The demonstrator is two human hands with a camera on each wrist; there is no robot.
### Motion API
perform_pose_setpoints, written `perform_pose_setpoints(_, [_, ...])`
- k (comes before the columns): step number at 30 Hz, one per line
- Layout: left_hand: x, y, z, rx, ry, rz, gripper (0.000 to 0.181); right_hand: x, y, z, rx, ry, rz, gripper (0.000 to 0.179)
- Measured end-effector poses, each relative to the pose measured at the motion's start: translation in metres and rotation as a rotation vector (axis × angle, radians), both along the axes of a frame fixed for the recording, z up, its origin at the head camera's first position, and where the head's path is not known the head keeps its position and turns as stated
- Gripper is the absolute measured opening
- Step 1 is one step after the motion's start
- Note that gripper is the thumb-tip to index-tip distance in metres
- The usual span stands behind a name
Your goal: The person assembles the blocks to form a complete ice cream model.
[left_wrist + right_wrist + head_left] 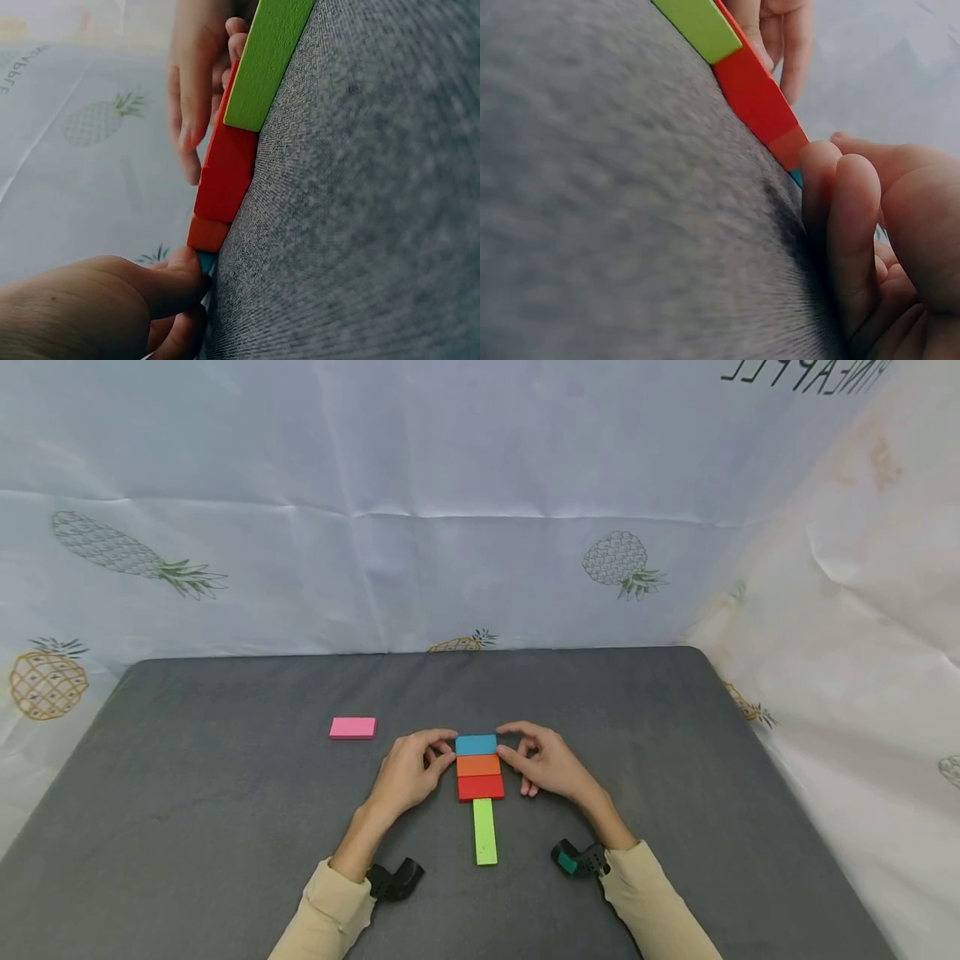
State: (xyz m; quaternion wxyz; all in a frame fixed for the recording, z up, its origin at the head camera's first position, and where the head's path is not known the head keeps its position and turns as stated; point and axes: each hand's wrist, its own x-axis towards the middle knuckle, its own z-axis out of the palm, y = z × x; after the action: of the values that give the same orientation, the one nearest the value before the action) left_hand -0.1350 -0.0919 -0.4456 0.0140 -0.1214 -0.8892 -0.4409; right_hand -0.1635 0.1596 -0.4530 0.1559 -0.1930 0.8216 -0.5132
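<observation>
A blue block (476,745) lies flat at the far end of a row, touching an orange block (478,765), with a red block (481,787) after it. A light green block (484,832) extends lengthwise from the red one's near edge. At the blue block's left end, my left hand (408,772) holds it by thumb and index finger. My right hand (547,764) does likewise at the right end, its other fingers curled beneath. Both wrist views show the blue block (206,260) mostly hidden behind fingers.
A pink block (353,728) lies apart on the dark grey table (225,827), left of the row. Behind the table hangs a pale curtain (465,460) with pineapple prints. Black wrist devices (396,881) sit under both sleeves' cuffs.
</observation>
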Motion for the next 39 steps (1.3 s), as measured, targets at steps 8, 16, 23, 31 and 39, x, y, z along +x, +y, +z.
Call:
perform_pose_setpoints(8, [-0.0004,-0.0007,0.0021,-0.008,-0.04,-0.006,0.028,-0.0072,0.0016,0.0013,0.013,-0.039,0.054,0.042])
perform_pose_setpoints(16, [-0.0013,-0.0003,0.0028,-0.005,-0.032,-0.022,0.028,-0.007,0.0029,-0.0009,0.022,-0.046,0.041,0.041])
perform_pose_setpoints(23, [-0.0005,-0.0013,0.0033,0.001,-0.029,-0.022,0.028,-0.0059,0.0009,0.0007,0.021,-0.013,0.041,0.038])
perform_pose_setpoints(31, [-0.0004,-0.0038,0.0028,0.017,-0.008,-0.047,0.028,-0.0049,-0.0006,-0.0003,0.024,-0.002,0.03,0.038])
perform_pose_setpoints(39, [-0.0028,-0.0093,0.0033,0.047,0.033,-0.071,0.029,-0.0053,-0.0004,-0.0029,0.031,-0.001,0.021,0.038])
